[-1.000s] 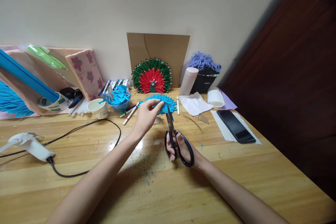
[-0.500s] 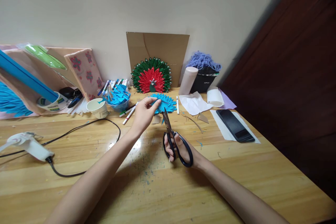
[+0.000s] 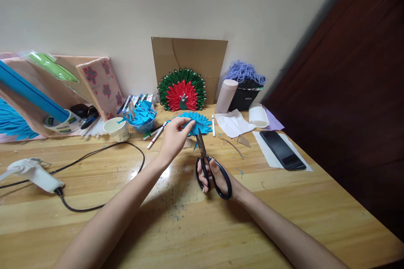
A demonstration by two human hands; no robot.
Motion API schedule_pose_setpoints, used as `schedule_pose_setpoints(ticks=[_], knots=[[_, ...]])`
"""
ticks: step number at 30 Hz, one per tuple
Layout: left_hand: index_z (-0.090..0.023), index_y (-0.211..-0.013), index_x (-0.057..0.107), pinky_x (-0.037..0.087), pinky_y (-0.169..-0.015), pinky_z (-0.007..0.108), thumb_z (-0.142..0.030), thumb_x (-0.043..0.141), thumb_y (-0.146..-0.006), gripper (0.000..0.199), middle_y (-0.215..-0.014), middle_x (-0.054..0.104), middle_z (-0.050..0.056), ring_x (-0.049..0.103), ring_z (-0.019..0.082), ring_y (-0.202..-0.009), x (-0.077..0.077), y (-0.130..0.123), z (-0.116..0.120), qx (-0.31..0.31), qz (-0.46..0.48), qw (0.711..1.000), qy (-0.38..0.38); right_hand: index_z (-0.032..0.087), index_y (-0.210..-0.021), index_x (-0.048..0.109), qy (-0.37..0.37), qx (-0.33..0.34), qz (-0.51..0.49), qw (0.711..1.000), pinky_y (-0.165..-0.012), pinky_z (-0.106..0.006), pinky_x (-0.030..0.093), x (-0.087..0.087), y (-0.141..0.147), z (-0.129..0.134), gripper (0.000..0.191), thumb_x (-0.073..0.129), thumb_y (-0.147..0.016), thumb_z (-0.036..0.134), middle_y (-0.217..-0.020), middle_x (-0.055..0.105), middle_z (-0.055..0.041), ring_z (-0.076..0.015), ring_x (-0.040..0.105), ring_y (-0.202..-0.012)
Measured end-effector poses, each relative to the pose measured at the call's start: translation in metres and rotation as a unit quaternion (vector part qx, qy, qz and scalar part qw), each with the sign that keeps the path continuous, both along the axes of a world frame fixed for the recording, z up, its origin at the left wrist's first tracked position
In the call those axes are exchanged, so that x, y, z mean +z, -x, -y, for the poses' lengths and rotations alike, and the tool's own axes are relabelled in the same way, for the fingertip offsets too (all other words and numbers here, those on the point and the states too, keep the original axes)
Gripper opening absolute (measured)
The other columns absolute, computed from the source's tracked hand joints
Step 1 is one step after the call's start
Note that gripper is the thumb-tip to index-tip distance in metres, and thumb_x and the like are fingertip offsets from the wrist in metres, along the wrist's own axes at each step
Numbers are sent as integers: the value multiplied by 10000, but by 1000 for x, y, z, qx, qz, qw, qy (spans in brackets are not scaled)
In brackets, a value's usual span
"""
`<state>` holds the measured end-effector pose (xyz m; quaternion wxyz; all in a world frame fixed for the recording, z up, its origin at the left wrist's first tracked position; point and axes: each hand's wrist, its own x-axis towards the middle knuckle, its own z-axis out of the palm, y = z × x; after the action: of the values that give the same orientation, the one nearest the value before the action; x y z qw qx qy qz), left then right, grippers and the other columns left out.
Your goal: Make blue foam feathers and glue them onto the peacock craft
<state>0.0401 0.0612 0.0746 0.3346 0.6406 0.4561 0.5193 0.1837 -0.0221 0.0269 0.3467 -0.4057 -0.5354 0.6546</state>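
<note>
My right hand [image 3: 214, 176] grips a pair of black-handled scissors [image 3: 202, 146], its fingers through the loops. Their dark blades point away from me and their tips reach the blue piece. Thumb and fingers of my left hand [image 3: 177, 132] pinch something thin and blue, probably a small strip; its shape is mostly hidden. Just behind my left fingertips lies a blue petalled piece [image 3: 202, 122] with a fringed edge. A small blue scrap [image 3: 196, 146] shows beside the blades.
A red and green peacock fan [image 3: 182, 92] leans on a cardboard sheet [image 3: 192, 52]. Left are a tub of blue pieces [image 3: 142, 119], a paper cup [image 3: 117, 131] and a glue gun [image 3: 34, 174] with its cord. A phone [image 3: 282, 151] lies right.
Hardly anything differs. The view has shifted very slightly, and both hands and the scissors keep nearly the same places.
</note>
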Motion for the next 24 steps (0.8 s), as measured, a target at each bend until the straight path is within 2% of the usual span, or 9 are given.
schedule_pose_setpoints(ticks=[8, 17, 24], knots=[[-150, -768, 676, 410, -595, 226, -373, 586, -753, 240, -736, 621, 39, 525, 141, -667, -2, -1, 0, -8, -8, 1000, -3, 194, -749, 412, 4, -18, -13, 1000, -405, -223, 376, -3, 0, -3, 711, 330, -550, 872, -450, 387, 86, -84, 412, -355], [-157, -747, 683, 391, -588, 225, -379, 622, -716, 232, -725, 619, 36, 513, 139, -655, -2, -1, 0, -5, 27, 1000, 5, 192, -764, 424, -6, -5, -3, 1000, -423, -230, 385, 0, -1, -2, 713, 308, -568, 868, -463, 395, 82, -85, 416, -364], [-152, -757, 681, 401, -597, 231, -370, 602, -736, 233, -733, 622, 40, 520, 142, -667, 0, -2, 1, -7, 6, 1000, -2, 191, -773, 428, -2, -5, -2, 1000, -435, -228, 378, 0, -1, -1, 712, 314, -573, 864, -467, 399, 81, -86, 426, -373]])
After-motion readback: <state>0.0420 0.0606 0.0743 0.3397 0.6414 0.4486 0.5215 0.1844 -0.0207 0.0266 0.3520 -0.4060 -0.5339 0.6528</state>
